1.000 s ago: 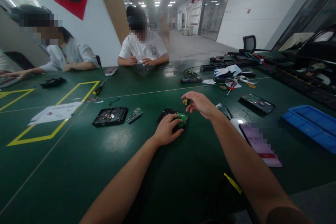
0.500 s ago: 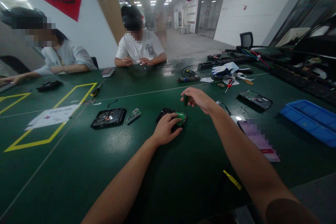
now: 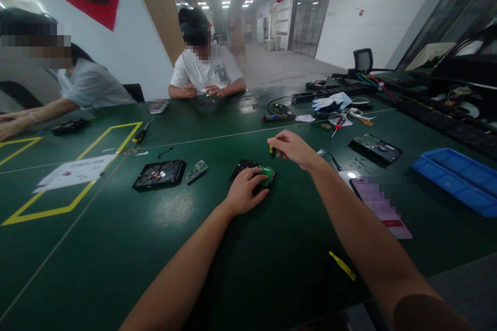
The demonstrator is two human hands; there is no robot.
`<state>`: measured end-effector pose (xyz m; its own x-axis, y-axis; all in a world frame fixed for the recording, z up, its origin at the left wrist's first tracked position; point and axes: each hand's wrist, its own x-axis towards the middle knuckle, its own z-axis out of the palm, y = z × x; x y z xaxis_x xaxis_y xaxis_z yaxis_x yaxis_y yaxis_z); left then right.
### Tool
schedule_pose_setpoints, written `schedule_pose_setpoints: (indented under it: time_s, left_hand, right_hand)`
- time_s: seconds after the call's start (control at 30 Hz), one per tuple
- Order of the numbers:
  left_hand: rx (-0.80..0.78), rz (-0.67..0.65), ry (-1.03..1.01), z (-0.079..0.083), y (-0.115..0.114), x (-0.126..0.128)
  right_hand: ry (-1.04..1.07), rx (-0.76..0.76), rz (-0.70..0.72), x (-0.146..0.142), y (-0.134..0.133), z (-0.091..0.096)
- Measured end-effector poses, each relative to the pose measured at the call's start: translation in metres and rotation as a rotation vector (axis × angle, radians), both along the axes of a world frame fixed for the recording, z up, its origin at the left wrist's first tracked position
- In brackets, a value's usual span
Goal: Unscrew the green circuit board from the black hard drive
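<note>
A hard drive [image 3: 243,166] with a green circuit board [image 3: 268,171] lies on the dark green table in front of me. My left hand [image 3: 248,189] holds it down, fingers over the board and thumb along the near side. In my right hand [image 3: 289,149] is a small screwdriver [image 3: 272,152] with a yellow and dark handle, pinched between thumb and fingers. It stands nearly upright, its tip at the board's right end. Whether the tip sits in a screw is too small to tell. Left of the drive lie a loose circuit board [image 3: 197,171] and an opened black drive casing [image 3: 159,175].
At right are another hard drive [image 3: 375,148], a blue tray [image 3: 458,178] and a phone [image 3: 382,209]. A red screwdriver [image 3: 338,127] and white gloves [image 3: 332,103] lie farther back. A yellow-handled screwdriver [image 3: 141,133] is at left. Two people sit across the table.
My right hand has turned slightly around the screwdriver, and the handle's yellow part now shows. The left hand and drive have stayed in place. The person at far left has leaned further left.
</note>
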<state>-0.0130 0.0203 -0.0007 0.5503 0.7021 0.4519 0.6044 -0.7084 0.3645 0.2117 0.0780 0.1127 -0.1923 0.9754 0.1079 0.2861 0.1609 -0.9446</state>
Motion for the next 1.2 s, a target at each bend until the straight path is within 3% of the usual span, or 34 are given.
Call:
schedule_pose_setpoints:
  time_s: [0.33, 0.67, 1.2]
  left_hand:
    - [-0.004, -0.003, -0.003, 0.000, -0.001, 0.001]
    - [-0.009, -0.009, -0.003, 0.000, 0.000, 0.000]
    - [-0.006, 0.000, 0.007, 0.002, -0.002, 0.000]
  right_hand:
    - [0.192, -0.085, 0.045, -0.001, -0.010, 0.008]
    - [0.156, -0.047, 0.056, -0.003, -0.006, 0.000]
    - [0.132, -0.044, -0.043, -0.013, -0.012, 0.006]
